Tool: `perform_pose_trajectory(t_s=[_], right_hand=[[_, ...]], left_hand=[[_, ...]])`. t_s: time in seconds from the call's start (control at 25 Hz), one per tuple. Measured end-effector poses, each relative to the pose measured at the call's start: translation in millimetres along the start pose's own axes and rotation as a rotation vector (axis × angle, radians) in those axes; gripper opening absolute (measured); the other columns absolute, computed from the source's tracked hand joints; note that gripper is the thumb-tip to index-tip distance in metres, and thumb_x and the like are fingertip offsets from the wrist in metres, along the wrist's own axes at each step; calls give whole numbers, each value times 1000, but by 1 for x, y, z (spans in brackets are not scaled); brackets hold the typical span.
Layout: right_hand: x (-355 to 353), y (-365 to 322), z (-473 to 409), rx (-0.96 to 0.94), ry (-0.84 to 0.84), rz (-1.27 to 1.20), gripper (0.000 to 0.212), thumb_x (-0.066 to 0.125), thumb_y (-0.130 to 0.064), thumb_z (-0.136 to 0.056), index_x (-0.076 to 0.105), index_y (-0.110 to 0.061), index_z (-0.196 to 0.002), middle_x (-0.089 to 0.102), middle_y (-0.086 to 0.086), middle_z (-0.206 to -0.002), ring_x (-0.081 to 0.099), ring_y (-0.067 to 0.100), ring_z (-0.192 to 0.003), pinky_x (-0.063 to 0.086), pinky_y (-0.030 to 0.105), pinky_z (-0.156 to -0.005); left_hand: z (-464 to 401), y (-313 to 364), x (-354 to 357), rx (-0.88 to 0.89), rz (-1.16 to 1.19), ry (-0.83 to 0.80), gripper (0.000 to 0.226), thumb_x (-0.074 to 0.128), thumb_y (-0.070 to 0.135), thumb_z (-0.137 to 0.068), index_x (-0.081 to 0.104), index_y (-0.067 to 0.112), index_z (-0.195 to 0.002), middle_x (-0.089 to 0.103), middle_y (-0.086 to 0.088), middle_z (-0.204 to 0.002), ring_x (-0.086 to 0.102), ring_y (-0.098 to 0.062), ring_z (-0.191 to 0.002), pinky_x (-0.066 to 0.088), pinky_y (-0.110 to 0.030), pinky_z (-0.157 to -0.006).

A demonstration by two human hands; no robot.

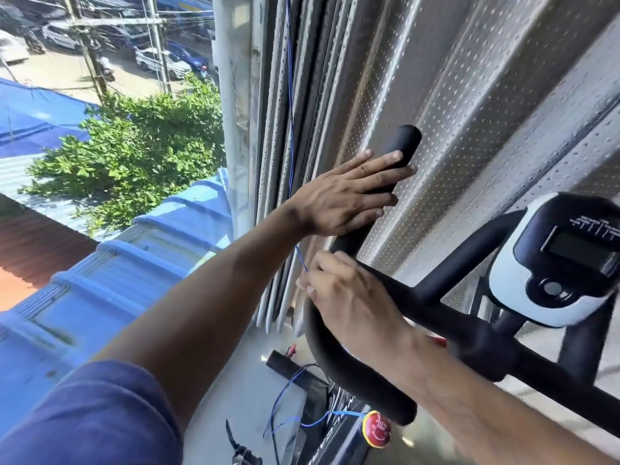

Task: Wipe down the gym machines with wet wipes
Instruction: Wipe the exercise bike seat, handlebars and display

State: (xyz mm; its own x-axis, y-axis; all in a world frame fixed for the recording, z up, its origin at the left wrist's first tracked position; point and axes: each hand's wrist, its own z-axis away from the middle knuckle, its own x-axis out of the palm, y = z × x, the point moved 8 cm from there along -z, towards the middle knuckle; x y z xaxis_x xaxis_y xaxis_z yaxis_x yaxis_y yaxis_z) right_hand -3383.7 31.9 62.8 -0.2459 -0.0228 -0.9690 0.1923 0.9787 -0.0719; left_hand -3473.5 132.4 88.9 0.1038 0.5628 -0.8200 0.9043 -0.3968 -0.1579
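Observation:
An exercise bike's black foam handlebar (407,139) curves up at the centre, with a white and black display console (557,260) to its right. My left hand (342,196) lies flat against the upper part of the handlebar, fingers straight and spread over the foam. My right hand (345,293) is lower on the same bar, fingers curled round it. A small bit of white wet wipe (303,285) shows at its fingertips, mostly hidden by the hand.
A perforated metal shutter (469,78) stands close behind the handlebar. A window on the left looks out on blue roofs (84,280) and a tree. Below are a red knob (377,429), blue wires (285,394) and the bike's frame.

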Motion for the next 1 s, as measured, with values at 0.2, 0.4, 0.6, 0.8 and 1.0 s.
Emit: perform_pose_trajectory(t_s=[0.2,0.4,0.6,0.8,1.0], right_hand=[[0,-24,48,-195,-140,-70,40,26,-18,-103,66,-17,-106,55,-4,-110,52,19,-98,54,33,-68],[2,14,1,61,35,-89,27,43,-13,-102,69,-11,-107,48,-1,-103,50,18,-91,53,37,-78],[6,-17,63,-308,-240,-269,17,57,-11,-101,72,-18,-101,56,-9,-107,49,13,-102,45,14,-81],[-24,21,124,-299,-265,-307,16,57,-21,-106,74,-22,-109,58,-15,-111,50,6,-109,42,14,-94],[3,-6,92,-266,-146,-271,19,60,-8,-100,73,-16,-111,57,-7,-107,51,17,-102,55,34,-74]], left_hand=[[6,1,1,-73,72,44,40,36,33,-110,62,17,-137,23,-13,-170,11,-35,-159,11,-57,-127],[9,5,0,-123,70,21,40,35,34,-111,59,21,-140,19,-12,-171,9,-33,-159,15,-57,-126],[16,7,-1,-219,107,13,36,36,32,-112,57,25,-141,12,-6,-173,4,-26,-160,14,-53,-127],[21,14,1,-297,164,-12,43,41,24,-107,49,27,-150,6,-5,-174,0,-23,-160,13,-50,-128],[24,18,-2,-344,145,-44,46,35,28,-111,39,28,-157,2,-4,-174,0,-22,-160,17,-53,-127]])
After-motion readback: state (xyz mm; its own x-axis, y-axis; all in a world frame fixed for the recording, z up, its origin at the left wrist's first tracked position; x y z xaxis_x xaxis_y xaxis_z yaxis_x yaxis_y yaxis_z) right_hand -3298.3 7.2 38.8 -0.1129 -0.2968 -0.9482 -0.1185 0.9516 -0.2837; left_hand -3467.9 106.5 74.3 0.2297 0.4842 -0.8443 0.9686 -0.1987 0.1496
